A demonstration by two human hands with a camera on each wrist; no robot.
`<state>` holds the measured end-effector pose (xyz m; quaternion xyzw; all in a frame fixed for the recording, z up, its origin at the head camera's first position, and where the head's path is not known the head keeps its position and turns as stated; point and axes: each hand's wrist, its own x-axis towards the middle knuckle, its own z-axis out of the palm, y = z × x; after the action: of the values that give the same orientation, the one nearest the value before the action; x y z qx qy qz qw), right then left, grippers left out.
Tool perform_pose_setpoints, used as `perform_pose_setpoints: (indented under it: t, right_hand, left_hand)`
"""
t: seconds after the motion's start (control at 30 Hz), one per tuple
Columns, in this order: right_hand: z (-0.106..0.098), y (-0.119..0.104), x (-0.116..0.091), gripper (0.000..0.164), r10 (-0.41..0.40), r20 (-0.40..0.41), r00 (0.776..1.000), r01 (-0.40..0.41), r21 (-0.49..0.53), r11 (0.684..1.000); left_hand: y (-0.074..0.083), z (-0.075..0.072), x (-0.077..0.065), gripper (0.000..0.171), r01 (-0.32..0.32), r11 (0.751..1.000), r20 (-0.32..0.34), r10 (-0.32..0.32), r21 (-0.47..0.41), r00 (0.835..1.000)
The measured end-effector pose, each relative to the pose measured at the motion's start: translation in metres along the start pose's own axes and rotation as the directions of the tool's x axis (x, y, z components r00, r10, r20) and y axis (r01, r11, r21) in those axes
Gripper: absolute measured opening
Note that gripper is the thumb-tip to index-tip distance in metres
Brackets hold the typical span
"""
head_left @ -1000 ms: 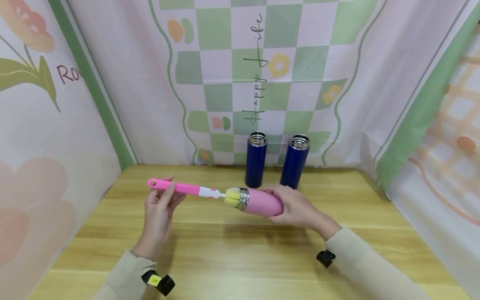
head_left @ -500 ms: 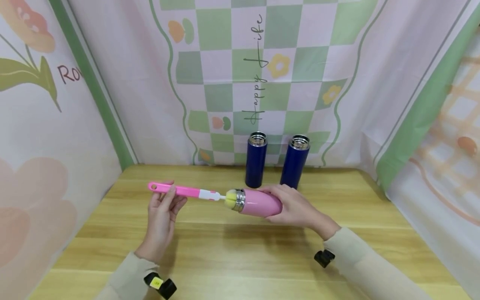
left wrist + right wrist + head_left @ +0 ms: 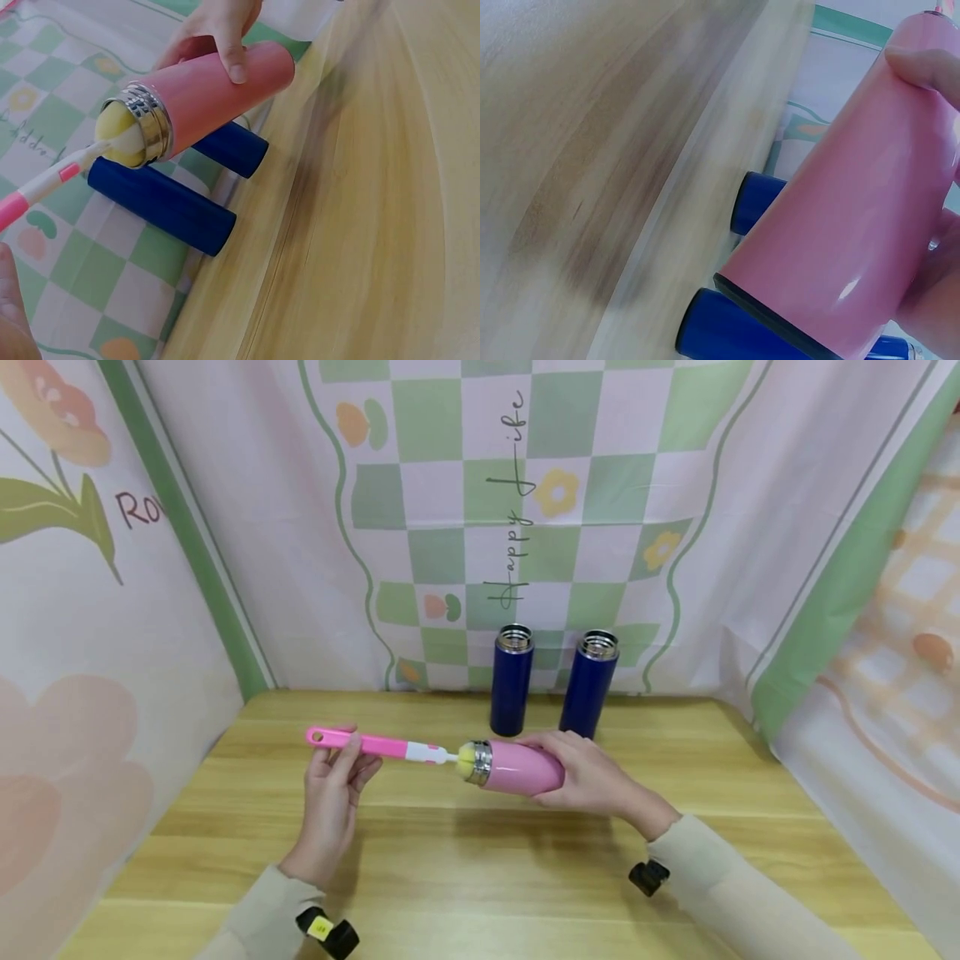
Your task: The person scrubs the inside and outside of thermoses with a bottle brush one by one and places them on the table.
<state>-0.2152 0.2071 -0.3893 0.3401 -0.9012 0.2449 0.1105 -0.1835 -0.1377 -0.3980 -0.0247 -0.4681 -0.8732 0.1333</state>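
Note:
My left hand (image 3: 330, 802) pinches the pink handle of a bottle brush (image 3: 382, 746) between thumb and fingers. The brush's yellow sponge head (image 3: 120, 135) sits partly inside the steel mouth of a pink thermos bottle (image 3: 525, 768). My right hand (image 3: 588, 772) grips that bottle around its base end, holding it on its side above the table with the mouth facing left. In the right wrist view the bottle (image 3: 855, 195) fills much of the picture, its dark base rim toward the lower left, with the thumb along its wall.
Two dark blue thermos bottles stand lidless at the back of the wooden table (image 3: 420, 877): one bottle (image 3: 512, 685) behind the pink one, the other bottle (image 3: 591, 685) just behind my right hand. A checked curtain (image 3: 435, 560) hangs along the back edge.
My left hand and the brush have moved right, and the yellow sponge head has gone deeper into the bottle's mouth. The right hand with the pink bottle has shifted only slightly.

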Motion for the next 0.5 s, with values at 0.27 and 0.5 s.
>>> perform_pose_setpoints:
  t: [0.27, 0.5]
  right_hand:
    - [0.002, 0.000, 0.000, 0.074, 0.027, 0.019, 0.999, -0.027, 0.014, 1.000]
    - [0.007, -0.005, 0.004, 0.073, -0.022, 0.043, 0.999, 0.021, 0.038, 0.999]
  left_hand:
    - [-0.003, 0.002, -0.001, 0.013, -0.001, 1.000, 0.019, 0.001, 0.029, 1.000]
    - [-0.015, 0.007, -0.005, 0.011, 0.003, 0.997, 0.059, -0.008, 0.082, 0.998]
